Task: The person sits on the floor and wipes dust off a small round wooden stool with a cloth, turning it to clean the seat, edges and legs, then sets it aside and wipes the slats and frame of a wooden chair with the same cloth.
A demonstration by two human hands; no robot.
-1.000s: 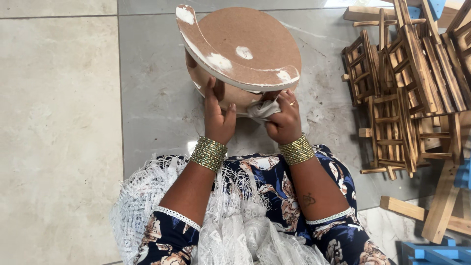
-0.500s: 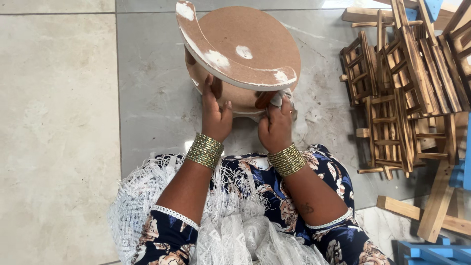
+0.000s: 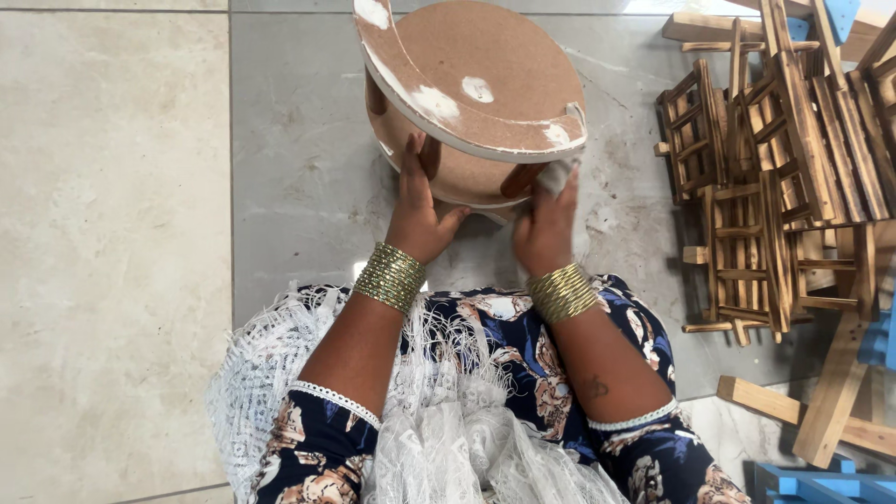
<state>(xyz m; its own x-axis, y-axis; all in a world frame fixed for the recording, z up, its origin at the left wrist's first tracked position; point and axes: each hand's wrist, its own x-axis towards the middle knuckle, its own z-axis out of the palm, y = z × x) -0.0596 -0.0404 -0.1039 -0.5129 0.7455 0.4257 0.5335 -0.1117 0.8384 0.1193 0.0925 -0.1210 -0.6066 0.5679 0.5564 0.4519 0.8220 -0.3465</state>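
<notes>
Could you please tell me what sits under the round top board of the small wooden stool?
Under the round top board a second round board shows, joined by short brown posts. The left hand grips there; the right hand presses a grey pad. The far side is covered.

The right hand [image 3: 546, 229] has slid its small grey sanding pad [image 3: 558, 175] from six o'clock towards four o'clock under the round brown fibreboard stool [image 3: 476, 75], blurring.
</notes>
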